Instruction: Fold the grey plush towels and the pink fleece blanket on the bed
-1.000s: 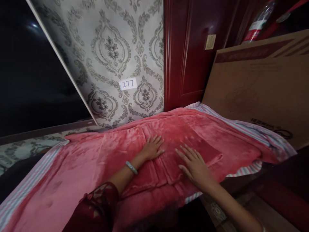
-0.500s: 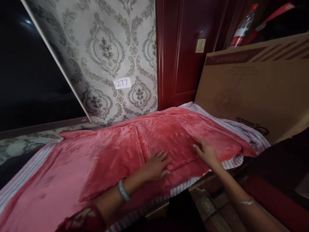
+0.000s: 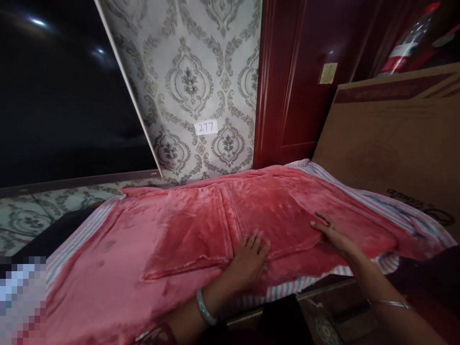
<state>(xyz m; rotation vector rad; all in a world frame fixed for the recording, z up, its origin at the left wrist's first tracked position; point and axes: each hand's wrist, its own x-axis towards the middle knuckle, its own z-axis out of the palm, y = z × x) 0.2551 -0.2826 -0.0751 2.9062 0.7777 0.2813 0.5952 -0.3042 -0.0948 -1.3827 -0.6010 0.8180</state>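
Note:
A red plush cloth (image 3: 194, 235), folded with a seam down its middle, lies on a larger pink plush blanket (image 3: 104, 273). Flat on the front part of the red cloth, near that seam, rests my left hand (image 3: 251, 254), fingers spread. At the cloth's right edge is my right hand (image 3: 330, 235), thumb and forefinger apart, its other fingers partly hidden. Under the blanket, a striped cloth (image 3: 287, 289) shows along the front and both sides.
Behind stands a patterned wall with a paper label (image 3: 206, 127) reading 277. A large dark screen (image 3: 64, 96) is at left. On the right are a red wooden panel (image 3: 287, 72), a cardboard box (image 3: 388, 143) and a plastic bottle (image 3: 406, 45).
The view has turned left, so everything sits further right. My left hand has slid slightly nearer me on the cloth. My right hand stays by the right edge.

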